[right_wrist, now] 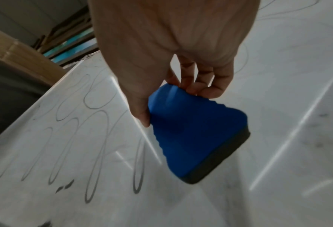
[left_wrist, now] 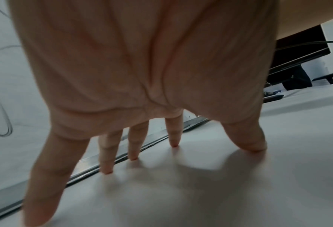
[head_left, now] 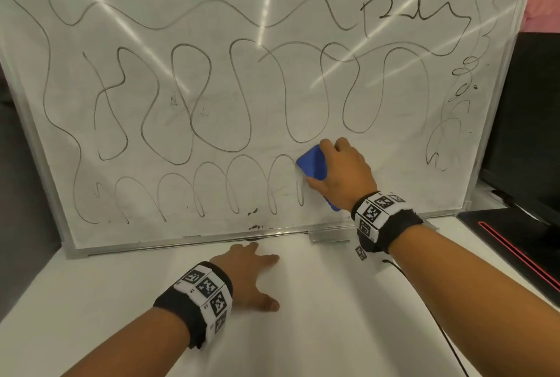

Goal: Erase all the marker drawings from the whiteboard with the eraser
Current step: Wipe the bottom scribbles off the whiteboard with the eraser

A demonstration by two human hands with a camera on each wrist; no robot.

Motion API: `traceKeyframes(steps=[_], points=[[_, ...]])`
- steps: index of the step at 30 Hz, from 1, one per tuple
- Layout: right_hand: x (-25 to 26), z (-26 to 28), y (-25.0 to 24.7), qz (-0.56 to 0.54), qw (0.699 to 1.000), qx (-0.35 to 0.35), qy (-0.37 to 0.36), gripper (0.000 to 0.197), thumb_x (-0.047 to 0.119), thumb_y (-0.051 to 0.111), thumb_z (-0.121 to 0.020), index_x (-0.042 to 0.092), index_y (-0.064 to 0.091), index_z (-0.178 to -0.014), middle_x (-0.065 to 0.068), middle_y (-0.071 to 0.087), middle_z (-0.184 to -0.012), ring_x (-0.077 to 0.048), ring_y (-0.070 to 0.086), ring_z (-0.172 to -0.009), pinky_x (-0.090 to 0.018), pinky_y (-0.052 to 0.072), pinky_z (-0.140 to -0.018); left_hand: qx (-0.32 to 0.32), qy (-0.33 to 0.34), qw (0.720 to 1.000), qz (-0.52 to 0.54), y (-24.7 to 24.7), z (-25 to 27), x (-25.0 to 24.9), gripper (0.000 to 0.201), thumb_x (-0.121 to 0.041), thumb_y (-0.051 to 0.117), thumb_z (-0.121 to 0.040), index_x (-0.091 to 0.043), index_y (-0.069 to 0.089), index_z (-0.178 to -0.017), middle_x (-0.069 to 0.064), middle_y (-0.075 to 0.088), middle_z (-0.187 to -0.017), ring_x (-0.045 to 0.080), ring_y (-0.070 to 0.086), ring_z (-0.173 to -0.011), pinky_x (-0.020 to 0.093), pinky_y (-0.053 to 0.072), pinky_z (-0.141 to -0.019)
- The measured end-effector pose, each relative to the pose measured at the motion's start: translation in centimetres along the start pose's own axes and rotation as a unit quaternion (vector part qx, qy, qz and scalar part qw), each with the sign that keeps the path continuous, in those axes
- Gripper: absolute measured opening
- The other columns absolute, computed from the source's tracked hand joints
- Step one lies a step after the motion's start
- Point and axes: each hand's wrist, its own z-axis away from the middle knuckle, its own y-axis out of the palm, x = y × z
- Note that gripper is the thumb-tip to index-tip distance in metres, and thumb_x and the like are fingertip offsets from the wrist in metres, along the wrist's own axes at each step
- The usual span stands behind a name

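A large whiteboard [head_left: 212, 13] leans upright at the back of the table, covered in black looping marker lines [head_left: 218, 98]. My right hand [head_left: 342, 170] grips a blue eraser [head_left: 313, 166] with a dark felt base and presses it on the board's lower right part. In the right wrist view the thumb and fingers pinch the eraser [right_wrist: 190, 130] by its long sides. The patch of board [head_left: 403, 164] right of the eraser shows only faint smears. My left hand [head_left: 254, 273] rests on the white table, fingers [left_wrist: 107, 153] spread and straight, tips near the board's bottom frame.
The board's metal frame [head_left: 188, 242] stands on the white table [head_left: 303, 331]. A black case with a red stripe [head_left: 515, 249] lies at the right, with a dark monitor [head_left: 533, 119] behind it. A thin black cable [head_left: 448, 343] runs along my right forearm.
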Motion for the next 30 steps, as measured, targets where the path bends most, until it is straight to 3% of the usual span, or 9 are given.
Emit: traceKeyframes(steps=[2, 6, 8, 14, 20, 27, 30], points=[[0.9, -0.1, 0.0, 0.005, 1.0, 0.007, -0.022, 0.059, 0.045, 0.074, -0.081, 0.017, 0.046, -0.126, -0.005, 0.047, -0.109, -0.022, 0.049, -0.09, -0.037, 0.05, -0.069, 0.004, -0.023, 1.0, 0.012, 0.0, 0.4, -0.1, 0.109, -0.086, 0.061, -0.067, -0.051, 0.006, -0.154, 0.004, -0.003, -0.168, 0.031, -0.001, -0.154, 0.057, 0.023, -0.12], [0.9, 2.2, 2.4, 0.087, 0.985, 0.114, -0.095, 0.057, 0.034, 0.076, -0.079, 0.021, 0.046, -0.126, -0.005, 0.047, -0.11, -0.025, 0.052, -0.094, -0.036, 0.05, -0.068, -0.013, -0.063, 0.997, 0.037, 0.3, 0.6, 0.8, 0.122, -0.095, 0.06, -0.051, -0.056, 0.004, -0.152, 0.009, -0.002, -0.168, 0.034, -0.004, -0.154, 0.057, 0.022, -0.12], [-0.1, 3.1, 3.0, 0.121, 0.978, 0.135, -0.105, 0.06, 0.033, 0.075, -0.078, 0.024, 0.045, -0.128, -0.004, 0.047, -0.111, -0.024, 0.052, -0.094, -0.036, 0.051, -0.068, -0.014, -0.066, 0.997, 0.043, 0.5, 0.6, 1.1, 0.125, -0.096, 0.059, -0.047, -0.056, 0.004, -0.152, 0.01, 0.0, -0.167, 0.033, -0.006, -0.154, 0.057, 0.022, -0.12], [0.2, 1.4, 1.6, 0.118, 0.985, 0.059, -0.107, 0.061, 0.034, 0.077, -0.075, 0.022, 0.048, -0.127, -0.006, 0.049, -0.109, -0.025, 0.051, -0.091, -0.035, 0.046, -0.063, -0.006, -0.063, 0.997, 0.047, 0.1, 0.5, 0.7, 0.125, -0.092, 0.063, -0.05, -0.052, 0.006, -0.153, 0.015, 0.007, -0.165, 0.033, -0.005, -0.154, 0.054, 0.023, -0.121], [0.2, 4.0, 4.6, 0.142, 0.973, 0.129, -0.13, 0.06, 0.029, 0.075, -0.076, 0.024, 0.046, -0.129, -0.005, 0.048, -0.114, -0.026, 0.052, -0.097, -0.036, 0.046, -0.068, -0.011, -0.064, 0.997, 0.042, 0.1, 0.4, 0.7, 0.124, -0.091, 0.067, -0.05, -0.053, 0.008, -0.152, 0.011, 0.015, -0.163, 0.031, 0.005, -0.153, 0.051, 0.028, -0.119], [-1.6, 2.5, 2.6, 0.078, 0.995, 0.043, -0.052, 0.063, 0.038, 0.077, -0.075, 0.024, 0.047, -0.128, -0.002, 0.043, -0.102, -0.018, 0.04, -0.085, -0.034, 0.046, -0.063, -0.012, -0.061, 0.998, 0.01, -0.5, 0.2, 0.3, 0.135, -0.09, 0.067, -0.051, -0.044, -0.003, -0.156, 0.01, 0.022, -0.162, 0.034, 0.011, -0.152, 0.053, 0.03, -0.117], [-0.1, 3.0, 3.7, 0.08, 0.99, 0.085, -0.079, 0.061, 0.036, 0.077, -0.075, 0.024, 0.047, -0.126, 0.0, 0.039, -0.101, -0.019, 0.04, -0.086, -0.033, 0.04, -0.062, -0.024, -0.056, 0.998, 0.004, -0.4, 0.1, 0.3, 0.133, -0.091, 0.067, -0.051, -0.04, 0.005, -0.157, 0.009, 0.028, -0.159, 0.032, 0.024, -0.148, 0.05, 0.035, -0.114]])
